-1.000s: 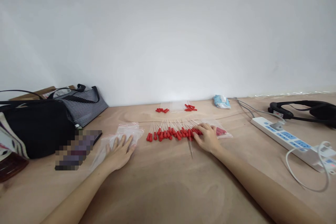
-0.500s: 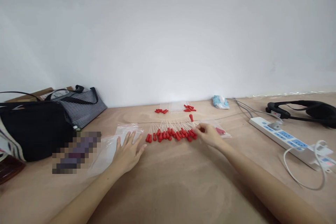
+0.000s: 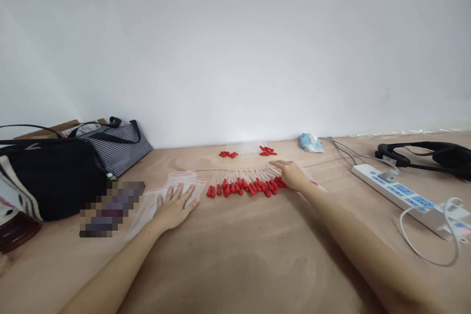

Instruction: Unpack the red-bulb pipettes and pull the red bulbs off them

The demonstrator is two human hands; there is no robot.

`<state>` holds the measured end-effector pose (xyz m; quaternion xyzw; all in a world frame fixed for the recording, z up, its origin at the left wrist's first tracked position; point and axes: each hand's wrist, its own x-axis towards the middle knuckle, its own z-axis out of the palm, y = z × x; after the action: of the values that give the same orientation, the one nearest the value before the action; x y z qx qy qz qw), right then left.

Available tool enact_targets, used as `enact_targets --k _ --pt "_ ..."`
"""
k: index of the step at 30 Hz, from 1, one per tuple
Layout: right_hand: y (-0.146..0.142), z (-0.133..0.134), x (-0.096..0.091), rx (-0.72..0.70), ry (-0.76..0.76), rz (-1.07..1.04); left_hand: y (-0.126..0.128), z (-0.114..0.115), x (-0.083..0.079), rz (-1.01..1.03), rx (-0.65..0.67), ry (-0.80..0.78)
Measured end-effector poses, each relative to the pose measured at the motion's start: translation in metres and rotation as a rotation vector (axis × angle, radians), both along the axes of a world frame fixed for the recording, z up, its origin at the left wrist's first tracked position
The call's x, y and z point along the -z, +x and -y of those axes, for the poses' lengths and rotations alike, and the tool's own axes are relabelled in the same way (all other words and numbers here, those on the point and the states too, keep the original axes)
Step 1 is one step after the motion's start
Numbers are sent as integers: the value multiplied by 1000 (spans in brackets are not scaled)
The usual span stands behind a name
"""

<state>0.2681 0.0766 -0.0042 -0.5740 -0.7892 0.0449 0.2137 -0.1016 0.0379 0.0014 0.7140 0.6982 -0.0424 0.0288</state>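
A row of glass droppers (image 3: 251, 189) with red rubber bulbs lies on the table, bulbs toward me and thin tips pointing away. My right hand (image 3: 292, 175) is over the right end of this row, its fingers together near the tips. Whatever those fingers hold is hidden. Some red bulbs lie right beside its palm. My left hand (image 3: 173, 207) rests flat with fingers spread on clear zip bags (image 3: 147, 206), left of the row. Behind the row is another group of droppers (image 3: 268, 150) with red bulbs, on or in a clear bag.
A white power strip (image 3: 401, 196) with cables lies at right, near a black headset (image 3: 423, 153). A blue-white packet (image 3: 311, 143) sits by the wall. At left are a black bag (image 3: 69, 176), a striped bag (image 3: 117, 149) and a pixelated dark object (image 3: 114, 208).
The dropper that my right hand held with its bulb up no longer shows upright. That hand has moved slightly right and forward over the row's end. My left hand stays on the bags.
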Motion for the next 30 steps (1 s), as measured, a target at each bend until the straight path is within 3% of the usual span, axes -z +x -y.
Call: enact_targets --k 4,6,11,15,18,21,26,28,30 --pt "38 7 3 492 -84 -48 -3 -1 0 9 25 53" --pt "59 10 7 633 -171 -78 -2 -1 0 2 49 149" --pt "93 18 15 671 -270 -211 9 4 -3 76 269 544" --pt "117 30 7 622 -117 -342 24 16 -5 282 535 627" --pt "119 41 -4 433 0 -561 38 27 -5 431 621 559" --pt "84 51 -13 13 -61 -897 53 39 -7 549 664 492" --pt "-33 64 -15 -571 -486 -758 73 58 -14 691 769 468" --pt "-69 66 -12 -667 -497 -675 76 64 -13 705 838 462" --pt "-89 68 -9 -649 -335 -612 77 68 -11 690 907 464"
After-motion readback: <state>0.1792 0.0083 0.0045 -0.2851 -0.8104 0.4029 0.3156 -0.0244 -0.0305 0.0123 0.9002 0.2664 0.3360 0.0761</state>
